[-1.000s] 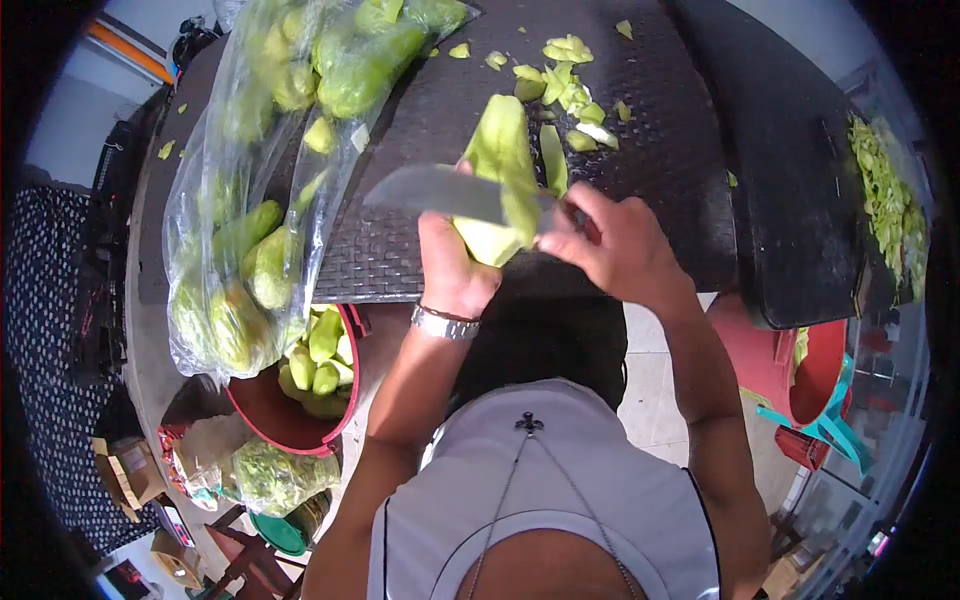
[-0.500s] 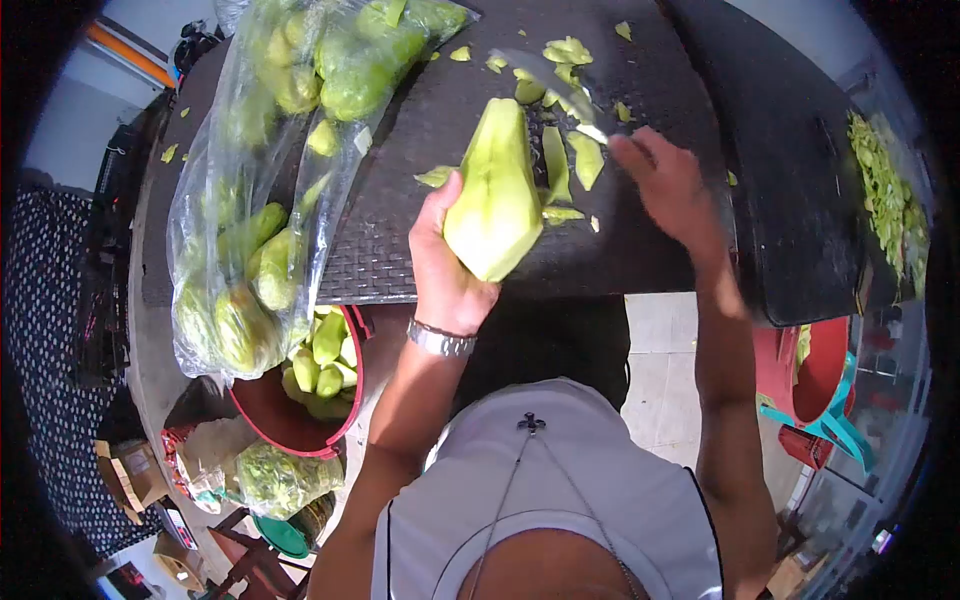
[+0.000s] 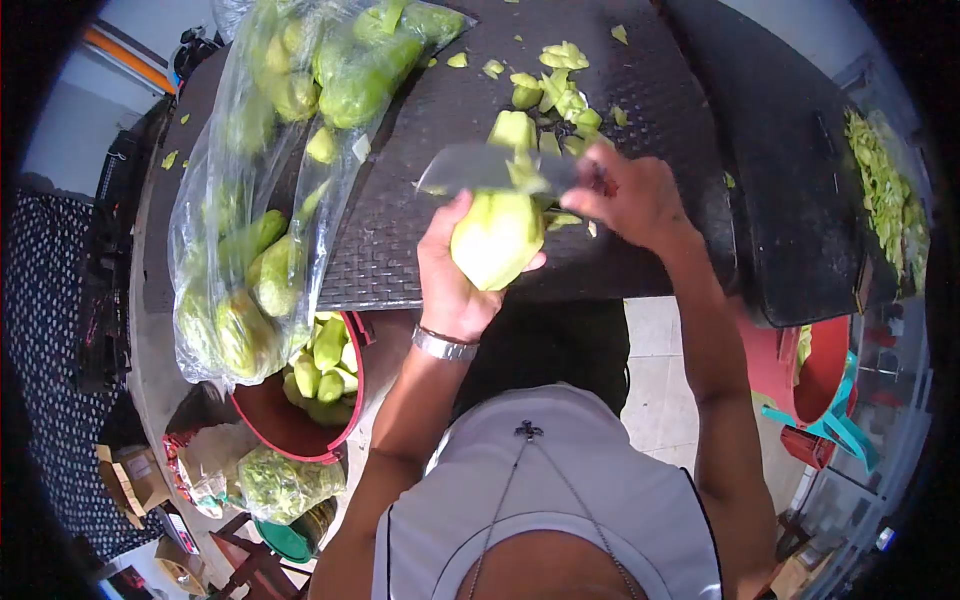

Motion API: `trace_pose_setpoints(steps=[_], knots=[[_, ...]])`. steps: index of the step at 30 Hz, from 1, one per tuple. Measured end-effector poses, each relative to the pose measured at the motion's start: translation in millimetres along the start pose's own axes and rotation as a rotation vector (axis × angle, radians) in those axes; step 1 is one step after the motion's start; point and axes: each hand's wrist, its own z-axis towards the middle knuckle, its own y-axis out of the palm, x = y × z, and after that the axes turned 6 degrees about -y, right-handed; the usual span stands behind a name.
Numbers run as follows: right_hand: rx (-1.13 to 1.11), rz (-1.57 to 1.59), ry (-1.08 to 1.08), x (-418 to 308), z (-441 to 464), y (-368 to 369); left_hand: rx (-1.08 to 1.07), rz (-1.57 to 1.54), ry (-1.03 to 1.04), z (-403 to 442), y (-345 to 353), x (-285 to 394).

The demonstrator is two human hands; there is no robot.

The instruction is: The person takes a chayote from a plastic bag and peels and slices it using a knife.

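My left hand (image 3: 447, 290) cups a pale green peeled chayote (image 3: 495, 245) from below, fingers wrapped round its wide end, above the near part of the dark woven tabletop (image 3: 375, 255). In my right hand (image 3: 645, 195) is a knife (image 3: 465, 170), gripped by its handle. Its broad blade lies across the chayote, hiding the vegetable's middle; motion blurs the blade. A strip of peel shows at the blade. Cut green peelings (image 3: 565, 55) are scattered on the tabletop beyond the hands.
A clear plastic bag (image 3: 205, 240) of chayotes covers the table's left side. Below it stands a red bucket (image 3: 358, 390) of light green chayotes. A black board (image 3: 800, 220) lies at right, with peelings (image 3: 880, 180) in plastic beyond and another red bucket (image 3: 780, 365) below.
My right hand has swung the knife left and towards me, from over the peelings onto the chayote. My left hand still holds the chayote in about the same place.
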Motion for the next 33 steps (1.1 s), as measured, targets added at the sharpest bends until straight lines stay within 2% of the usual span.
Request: trace_pose_setpoints(steps=[3,4,5,8,11,12,14,15,18,21,24,27,30,33], knots=[[0.047,-0.078,0.315,38,1,-16,-0.121,-0.020,-0.033,-9,-2,8],[0.059,-0.100,0.394,46,6,-24,-0.096,-0.049,-0.017,-6,0,10],[0.094,0.061,0.341,46,3,-26,-0.062,-0.081,-0.004,-6,2,11],[0.107,0.151,0.361,19,2,-17,0.011,-0.102,0.061,5,4,10],[-0.030,0.243,0.255,-43,-14,-16,0.028,-0.020,0.092,12,10,8],[-0.037,0.272,0.173,-53,-18,-13,0.072,-0.027,0.114,18,-5,2],[-0.064,0.330,0.015,-66,-25,-8,0.006,-0.024,0.052,14,3,4],[-0.029,0.307,-0.039,-66,-26,-3,-0.033,-0.030,0.004,10,9,6],[-0.022,0.245,-0.088,-63,-26,0,-0.016,0.012,0.044,11,9,3],[-0.096,0.148,-0.091,-59,-22,-6,-0.040,0.029,0.053,14,1,1],[0.000,0.007,0.119,-26,-20,-2,-0.137,0.055,-0.019,9,-14,7],[-0.013,0.191,0.302,6,-12,-24,-0.053,0.087,0.039,1,2,10],[-0.037,0.323,0.321,-30,-18,-21,-0.012,0.077,0.022,4,-6,8],[-0.090,0.318,0.007,-54,-20,-9,0.013,-0.025,0.041,14,-4,0]])
